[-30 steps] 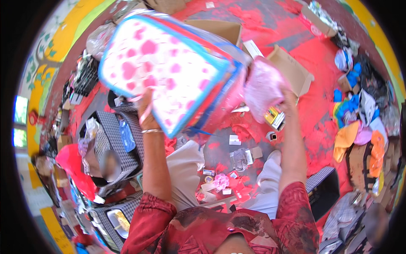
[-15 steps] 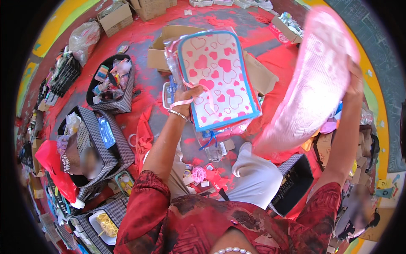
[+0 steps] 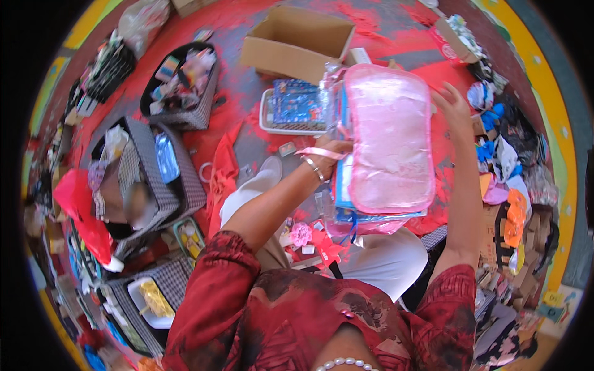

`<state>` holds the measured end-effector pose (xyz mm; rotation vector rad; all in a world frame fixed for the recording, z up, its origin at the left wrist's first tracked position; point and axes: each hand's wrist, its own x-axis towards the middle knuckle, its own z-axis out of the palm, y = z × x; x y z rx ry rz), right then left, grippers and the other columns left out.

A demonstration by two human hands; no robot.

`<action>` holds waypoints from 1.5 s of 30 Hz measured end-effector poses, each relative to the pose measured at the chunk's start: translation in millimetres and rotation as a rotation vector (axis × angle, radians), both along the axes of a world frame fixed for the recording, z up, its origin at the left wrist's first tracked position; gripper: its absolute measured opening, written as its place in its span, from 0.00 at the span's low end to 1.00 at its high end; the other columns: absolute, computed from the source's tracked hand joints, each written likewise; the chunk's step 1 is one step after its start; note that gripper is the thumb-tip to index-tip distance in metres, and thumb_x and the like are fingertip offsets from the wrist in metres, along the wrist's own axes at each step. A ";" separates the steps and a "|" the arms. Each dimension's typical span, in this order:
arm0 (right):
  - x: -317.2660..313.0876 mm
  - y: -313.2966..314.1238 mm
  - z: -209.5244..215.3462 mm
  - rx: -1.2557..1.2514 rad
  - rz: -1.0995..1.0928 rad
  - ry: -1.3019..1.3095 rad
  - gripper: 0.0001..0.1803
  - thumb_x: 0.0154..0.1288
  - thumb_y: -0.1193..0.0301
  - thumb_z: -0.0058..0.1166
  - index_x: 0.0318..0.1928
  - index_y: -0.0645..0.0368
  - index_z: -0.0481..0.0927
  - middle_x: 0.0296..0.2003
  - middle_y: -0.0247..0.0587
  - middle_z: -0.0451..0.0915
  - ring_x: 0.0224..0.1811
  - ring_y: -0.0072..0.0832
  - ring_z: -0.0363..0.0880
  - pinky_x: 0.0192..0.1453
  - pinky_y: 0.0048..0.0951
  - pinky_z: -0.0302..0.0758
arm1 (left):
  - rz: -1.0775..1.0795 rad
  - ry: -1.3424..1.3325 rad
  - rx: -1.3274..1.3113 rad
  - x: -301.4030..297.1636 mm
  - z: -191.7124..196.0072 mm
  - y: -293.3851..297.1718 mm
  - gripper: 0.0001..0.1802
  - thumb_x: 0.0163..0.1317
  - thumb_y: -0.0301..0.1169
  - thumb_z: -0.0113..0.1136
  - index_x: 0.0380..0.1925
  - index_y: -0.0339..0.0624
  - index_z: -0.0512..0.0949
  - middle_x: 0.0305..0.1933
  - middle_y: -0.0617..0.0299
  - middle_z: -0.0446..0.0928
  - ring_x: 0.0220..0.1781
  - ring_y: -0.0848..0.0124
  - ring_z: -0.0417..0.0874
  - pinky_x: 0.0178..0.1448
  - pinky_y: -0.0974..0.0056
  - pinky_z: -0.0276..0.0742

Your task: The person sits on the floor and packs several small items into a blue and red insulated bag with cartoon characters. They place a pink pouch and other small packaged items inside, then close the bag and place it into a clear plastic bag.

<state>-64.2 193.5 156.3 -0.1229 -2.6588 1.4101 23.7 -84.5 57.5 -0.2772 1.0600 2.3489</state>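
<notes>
A stack of flat rectangular pieces (image 3: 343,191), some in clear plastic and some with blue edges, stands in front of me. My left hand (image 3: 329,151) is closed on its left edge, and a pale pink ribbon trails over the fingers. A shiny pink flat mat (image 3: 391,139) with rounded corners and a darker pink rim lies over the front of the stack. It hides the heart-print piece. Just off the mat's upper right edge, my right hand (image 3: 453,111) has its fingers spread and holds nothing.
Beyond the stack stand an open cardboard box (image 3: 297,43) and a white basket (image 3: 291,128) with blue packets. Filled checked fabric bins (image 3: 164,179) line the left. Bags and small goods (image 3: 504,161) crowd the right. A pink flower (image 3: 301,234) lies near my legs.
The pink mat has come from the right onto the stack, covering the heart-print piece. My right hand has let go of it. The stack and my left hand have shifted right in view.
</notes>
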 end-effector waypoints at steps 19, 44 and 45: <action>162.3 -18.6 -92.9 -0.887 -0.068 -0.504 0.30 0.48 0.72 0.61 0.53 0.66 0.67 0.40 0.44 0.77 0.40 0.31 0.78 0.45 0.32 0.77 | -0.611 1.155 -1.236 -16.0 -45.8 -12.2 0.11 0.54 0.28 0.52 0.35 0.36 0.79 0.38 0.52 0.79 0.39 0.63 0.79 0.44 0.60 0.74; 134.4 -41.9 -90.9 -0.632 -0.066 -0.104 0.56 0.29 0.67 0.71 0.61 0.67 0.53 0.53 0.52 0.68 0.56 0.37 0.67 0.60 0.31 0.64 | -0.318 -0.014 -0.146 -23.9 -37.3 -29.4 0.30 0.58 0.40 0.52 0.57 0.33 0.61 0.55 0.48 0.69 0.53 0.57 0.73 0.58 0.53 0.71; 133.7 -40.9 -92.6 -0.583 -0.059 -0.100 0.57 0.29 0.65 0.71 0.61 0.67 0.53 0.54 0.53 0.67 0.56 0.38 0.67 0.59 0.31 0.64 | -0.312 -0.027 -0.131 -22.5 -40.8 -32.1 0.32 0.57 0.40 0.54 0.57 0.32 0.60 0.56 0.47 0.68 0.54 0.56 0.73 0.58 0.52 0.70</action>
